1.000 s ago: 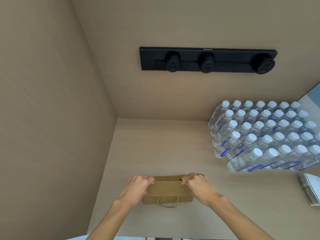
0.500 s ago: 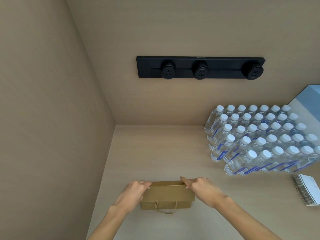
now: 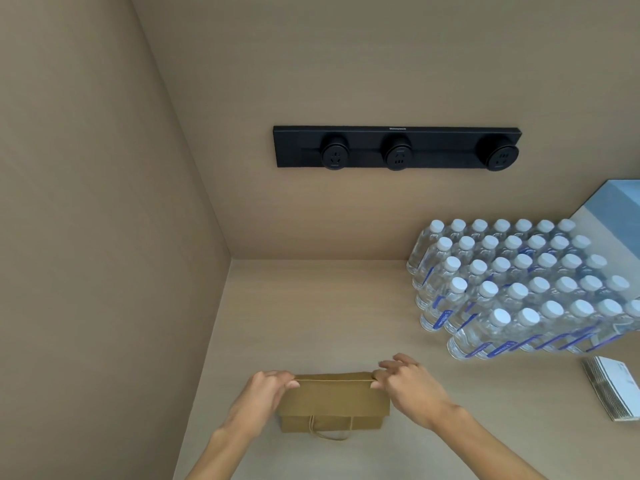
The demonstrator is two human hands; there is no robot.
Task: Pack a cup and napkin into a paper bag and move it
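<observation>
Both of your hands are on the paper bag (image 3: 334, 400), which lies on the pale surface (image 3: 311, 306) close to its near edge. Your left hand (image 3: 263, 393) pinches the bag's far left corner with curled fingers (image 3: 289, 381), and your right hand (image 3: 408, 386) pinches the far right corner the same way, thumb under the folded top edge. That top edge runs straight between your two hands. The bag's twine handle (image 3: 329, 433) loops out from under its near edge, toward you.

Left of the bag, the side wall (image 3: 104, 237) stands near, leaving only a narrow strip of surface beside your left hand. Beyond the bag, a wide stretch of bare surface runs to the back wall (image 3: 346, 81), where a black socket rail (image 3: 396, 147) with three round outlets is mounted high above the bag. To the right of the bag and farther back, a block of water bottles (image 3: 519, 289) with white caps stands in tight rows, well apart from your right hand; its nearest corner sits right of the bag with open surface between. A stack of papers (image 3: 613, 389) lies far right of the bag, near the frame's edge. You cannot see a cup or napkin from this view.
</observation>
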